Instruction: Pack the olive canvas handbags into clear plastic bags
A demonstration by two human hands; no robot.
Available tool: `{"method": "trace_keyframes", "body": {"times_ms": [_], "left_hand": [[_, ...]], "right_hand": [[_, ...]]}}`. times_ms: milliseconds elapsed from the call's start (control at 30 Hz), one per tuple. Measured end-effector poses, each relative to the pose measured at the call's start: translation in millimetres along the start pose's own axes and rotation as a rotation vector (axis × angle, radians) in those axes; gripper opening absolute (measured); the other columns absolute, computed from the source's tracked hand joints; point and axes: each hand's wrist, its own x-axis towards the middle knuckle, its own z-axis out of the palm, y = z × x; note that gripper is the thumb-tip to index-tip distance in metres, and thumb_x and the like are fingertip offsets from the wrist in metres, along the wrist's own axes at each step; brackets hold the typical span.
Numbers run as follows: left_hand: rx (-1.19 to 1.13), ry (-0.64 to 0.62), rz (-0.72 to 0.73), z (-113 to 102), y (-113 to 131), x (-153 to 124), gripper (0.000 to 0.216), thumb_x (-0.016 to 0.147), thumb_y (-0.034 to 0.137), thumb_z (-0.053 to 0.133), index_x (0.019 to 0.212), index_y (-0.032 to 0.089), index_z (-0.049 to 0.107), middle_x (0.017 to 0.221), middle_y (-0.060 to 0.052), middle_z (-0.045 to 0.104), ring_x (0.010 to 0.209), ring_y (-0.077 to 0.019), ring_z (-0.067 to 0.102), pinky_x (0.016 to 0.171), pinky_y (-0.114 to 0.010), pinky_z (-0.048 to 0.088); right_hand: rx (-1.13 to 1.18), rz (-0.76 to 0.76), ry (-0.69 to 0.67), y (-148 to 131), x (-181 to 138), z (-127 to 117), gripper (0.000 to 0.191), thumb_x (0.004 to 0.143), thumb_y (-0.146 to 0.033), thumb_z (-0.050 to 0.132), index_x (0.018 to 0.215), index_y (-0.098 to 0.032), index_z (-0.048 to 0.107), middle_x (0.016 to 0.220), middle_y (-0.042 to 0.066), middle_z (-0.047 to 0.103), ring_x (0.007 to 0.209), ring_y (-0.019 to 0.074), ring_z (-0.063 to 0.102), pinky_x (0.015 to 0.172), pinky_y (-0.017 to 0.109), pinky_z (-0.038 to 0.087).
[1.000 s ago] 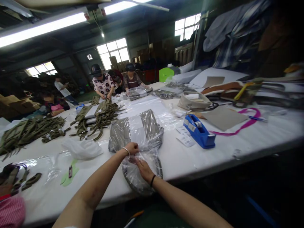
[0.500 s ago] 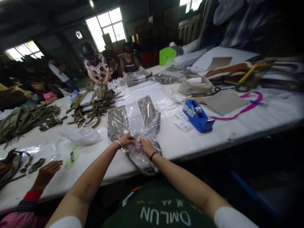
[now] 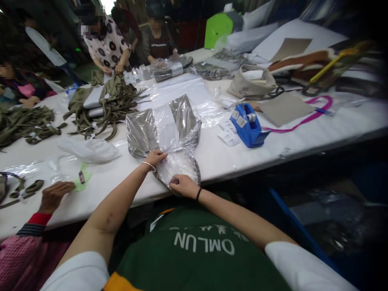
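Observation:
A clear plastic bag (image 3: 184,159) lies at the near table edge, around a folded olive-green cloth item (image 3: 141,127) with a white sheet (image 3: 165,127) across its middle. My left hand (image 3: 156,157), a bangle at its wrist, pinches the plastic at the lower left of the bundle. Closer to me, my right hand (image 3: 184,186) has its fingers closed on the bag's loose near end. Between the two hands the film is spread and wrinkled. An olive strap curves beneath it along the table edge.
A blue tape dispenser (image 3: 248,125) stands right of the bag, by printed labels (image 3: 228,134). Olive cloth items with straps (image 3: 106,101) are piled at left. A co-worker's hand (image 3: 56,196) rests near a green scrap (image 3: 83,178). Other people work across the table.
My right hand has drawn back toward me, away from my left hand, and the bunched plastic between them has spread out. The camera has tilted down.

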Motion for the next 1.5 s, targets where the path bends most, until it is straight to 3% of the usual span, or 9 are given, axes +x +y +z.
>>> {"method": "trace_keyframes", "body": {"times_ms": [333,467,567,667,767,967,1033,1233,1500], "left_hand": [[0.147,0.026,0.019,11.4,15.3,-0.9,0.059,0.066,0.077,0.05,0.052,0.021,0.04,0.051,0.005,0.029,0.053,-0.0102,0.03,0.053,-0.026,0.024],[0.166,0.019,-0.012,16.3,13.0,0.3,0.055,0.069,0.073,0.05,0.052,0.022,0.039,0.051,0.004,0.03,0.053,-0.012,0.033,0.054,-0.027,0.026],[0.184,0.025,-0.022,19.6,13.2,-1.2,0.051,0.073,0.066,0.052,0.051,0.022,0.041,0.051,0.003,0.032,0.054,-0.0135,0.037,0.055,-0.027,0.028],[0.202,0.059,-0.023,21.9,12.7,-1.4,0.047,0.076,0.06,0.051,0.05,0.022,0.04,0.05,0.003,0.034,0.054,-0.0143,0.039,0.055,-0.027,0.029],[0.207,0.092,-0.008,23.3,11.0,-0.3,0.046,0.078,0.057,0.049,0.05,0.022,0.037,0.05,0.002,0.034,0.056,-0.0147,0.039,0.056,-0.027,0.029],[0.192,0.082,0.028,23.6,7.8,-5.7,0.048,0.077,0.063,0.048,0.051,0.023,0.042,0.054,0.001,0.038,0.058,-0.017,0.042,0.057,-0.028,0.031],[0.196,0.089,0.031,21.6,5.8,-5.9,0.048,0.077,0.064,0.052,0.053,0.023,0.049,0.054,0.001,0.042,0.059,-0.0181,0.046,0.058,-0.028,0.033],[0.232,0.055,0.009,15.5,-0.7,1.4,0.047,0.077,0.064,0.057,0.057,0.022,0.062,0.055,0.001,0.05,0.061,-0.0198,0.051,0.06,-0.028,0.037],[0.268,0.061,-0.028,16.1,-2.6,1.1,0.054,0.076,0.071,0.053,0.065,0.02,0.068,0.056,0.001,0.052,0.062,-0.0193,0.052,0.06,-0.028,0.038]], "right_hand": [[0.257,0.31,-0.084,19.3,-43.2,-36.5,0.02,0.088,-0.032,0.053,0.073,-0.021,0.056,0.051,-0.003,0.059,0.036,0.0113,0.052,0.035,0.019,0.035],[0.228,-0.007,0.089,-13.9,-22.2,-59.0,0.045,0.096,-0.049,0.042,0.071,-0.019,0.065,0.058,0.002,0.065,0.048,0.0128,0.062,0.044,0.02,0.042],[0.163,-0.21,0.109,-19.4,7.7,-59.5,0.031,0.093,-0.042,0.051,0.094,-0.021,0.074,0.095,0.008,0.076,0.09,0.0219,0.072,0.079,0.032,0.056],[0.105,-0.205,0.193,-0.4,17.5,-68.7,0.035,0.087,-0.033,0.06,0.116,-0.019,0.072,0.121,0.011,0.071,0.108,0.0265,0.068,0.103,0.043,0.048],[0.321,-0.158,0.295,35.8,-5.1,-112.8,0.04,0.091,-0.041,0.056,0.123,-0.021,0.068,0.119,0.011,0.071,0.101,0.0241,0.069,0.089,0.039,0.056],[0.486,-0.028,1.279,122.4,-66.8,-256.6,0.036,0.082,-0.051,0.065,0.098,-0.019,0.071,0.083,0.006,0.068,0.075,0.0165,0.064,0.061,0.026,0.054],[0.447,0.002,1.425,145.1,-73.4,-289.2,0.037,0.081,-0.051,0.065,0.097,-0.018,0.068,0.085,0.005,0.067,0.078,0.0148,0.063,0.062,0.024,0.053],[0.263,0.255,1.158,168.1,-46.0,-330.7,0.044,0.094,-0.045,0.046,0.093,-0.01,0.071,0.102,0.014,0.072,0.094,0.0197,0.064,0.081,0.032,0.053],[0.181,0.195,0.978,145.4,-32.8,-339.8,0.024,0.086,-0.028,0.057,0.084,-0.015,0.077,0.092,0.006,0.077,0.093,0.0185,0.068,0.092,0.028,0.049]]}}
